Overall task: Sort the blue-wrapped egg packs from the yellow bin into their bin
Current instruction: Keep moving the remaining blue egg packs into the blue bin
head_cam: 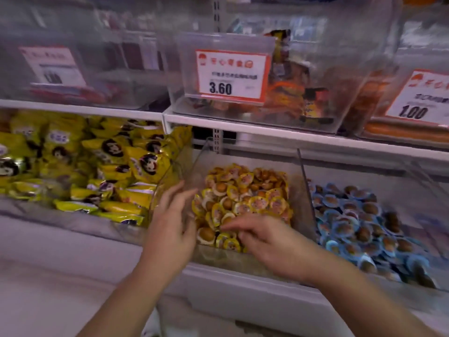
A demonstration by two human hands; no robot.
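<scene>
Egg packs (245, 195) in middle bin (301, 171)

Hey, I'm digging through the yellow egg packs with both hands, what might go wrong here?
1. No blue-wrapped pack shows in the clear bin of yellow-wrapped egg packs; strays may lie buried and get missed.
2. The right hand rakes packs near the front wall; some might spill out.
3. The left hand may nudge the neighbouring yellow snack bags.

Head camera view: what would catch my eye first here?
Probably the two hands, left and right, rummaging in the clear middle bin of yellow-wrapped egg packs. Next, the blue-wrapped egg packs heaped to its right, and the red-bordered 3.60 price tag on the shelf above.
</scene>
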